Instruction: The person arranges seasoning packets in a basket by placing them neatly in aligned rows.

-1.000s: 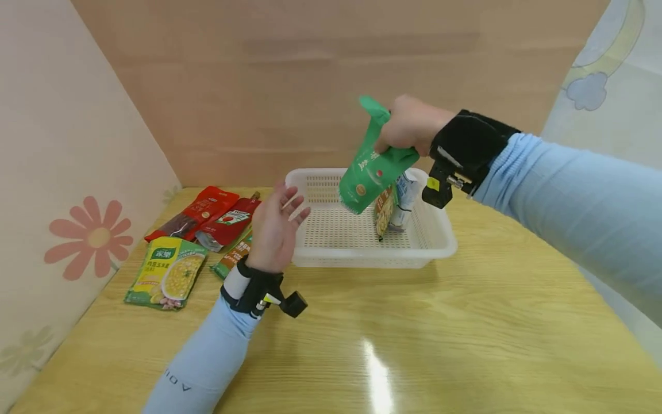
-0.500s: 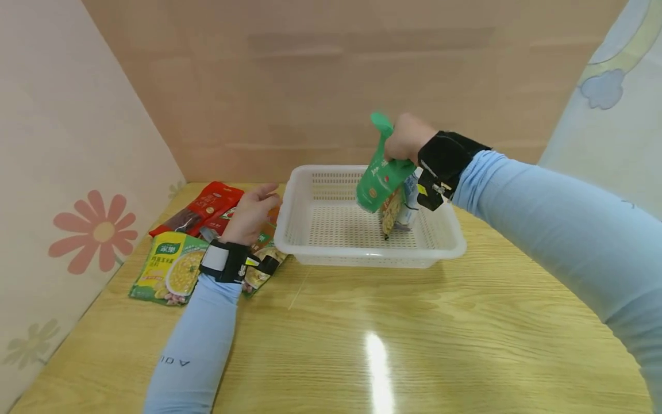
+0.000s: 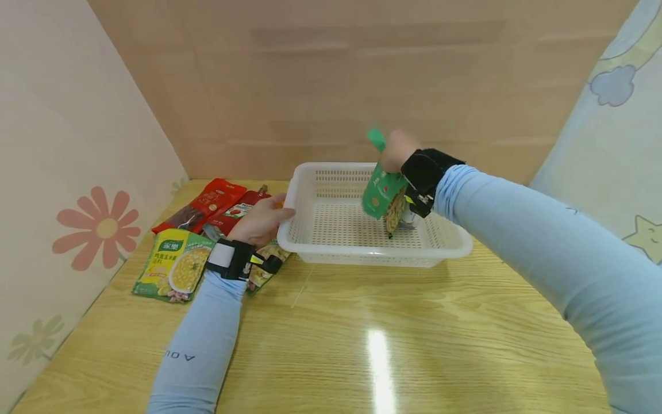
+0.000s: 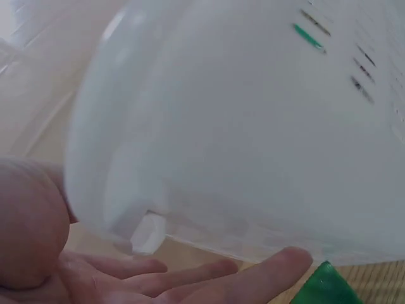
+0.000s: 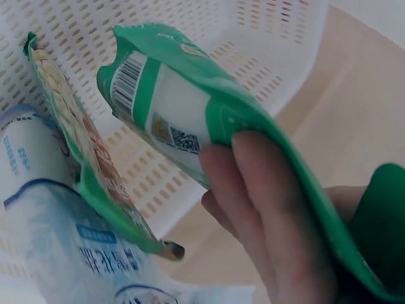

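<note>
We list one wood-grain table [image 3: 310, 339], and on it one white perforated basket [image 3: 362, 251].

Packets, we count seven. Four lie left of the basket: one yellow-green packet [image 3: 173, 264], one red bag [image 3: 212, 201], one red pouch [image 3: 235, 211] and one green-edged packet [image 3: 260, 277], partly hidden by the left arm. Two stand leaning together in the basket: one white-and-blue packet [image 5: 82, 247], one patterned packet [image 5: 95, 145]. One green packet [image 3: 380, 192], tilted, is held at the basket beside those two.

Hands, two: the right hand [image 3: 399, 150], clamped on the green packet; the left hand [image 3: 257, 221], fingers extended and apart, at the basket's left end.

Black wrist bands [image 3: 428, 169], two, one per wrist.
</note>
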Demonstrator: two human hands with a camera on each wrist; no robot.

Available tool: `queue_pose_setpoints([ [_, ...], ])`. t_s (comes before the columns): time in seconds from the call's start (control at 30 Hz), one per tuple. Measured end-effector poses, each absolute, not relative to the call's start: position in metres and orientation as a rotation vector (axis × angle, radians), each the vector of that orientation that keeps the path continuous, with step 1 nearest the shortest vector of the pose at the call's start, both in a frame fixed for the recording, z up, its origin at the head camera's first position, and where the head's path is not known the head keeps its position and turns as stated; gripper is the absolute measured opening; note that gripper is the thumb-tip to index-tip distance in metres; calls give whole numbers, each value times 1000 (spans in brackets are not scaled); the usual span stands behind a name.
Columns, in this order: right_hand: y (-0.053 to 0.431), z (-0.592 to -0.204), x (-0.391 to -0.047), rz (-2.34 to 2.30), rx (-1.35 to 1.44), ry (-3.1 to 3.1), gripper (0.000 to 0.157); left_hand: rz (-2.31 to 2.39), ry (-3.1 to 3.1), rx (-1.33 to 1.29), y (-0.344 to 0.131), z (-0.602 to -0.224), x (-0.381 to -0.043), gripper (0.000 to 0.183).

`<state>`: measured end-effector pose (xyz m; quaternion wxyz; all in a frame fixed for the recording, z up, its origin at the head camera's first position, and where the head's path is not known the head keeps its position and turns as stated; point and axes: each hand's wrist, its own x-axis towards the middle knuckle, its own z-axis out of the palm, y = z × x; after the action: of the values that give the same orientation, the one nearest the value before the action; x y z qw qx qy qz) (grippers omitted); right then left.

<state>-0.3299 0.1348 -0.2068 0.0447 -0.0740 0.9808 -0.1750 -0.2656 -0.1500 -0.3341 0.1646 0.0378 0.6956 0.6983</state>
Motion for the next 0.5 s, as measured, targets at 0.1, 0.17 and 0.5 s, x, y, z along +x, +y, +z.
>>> queue_pose_setpoints([
  [0.1, 131, -212, -328, -515, -214, 2998, 15, 1998, 1959, 112, -149, -334, -264, 57],
  [0.17, 128, -213, -325, -501, -202, 3006, 16, 2010, 1944, 110, -149, -334, -264, 57],
  [0.5, 128, -225, -329, -413, -185, 2996, 19, 2026, 1949, 92, -146, -333, -262, 57],
])
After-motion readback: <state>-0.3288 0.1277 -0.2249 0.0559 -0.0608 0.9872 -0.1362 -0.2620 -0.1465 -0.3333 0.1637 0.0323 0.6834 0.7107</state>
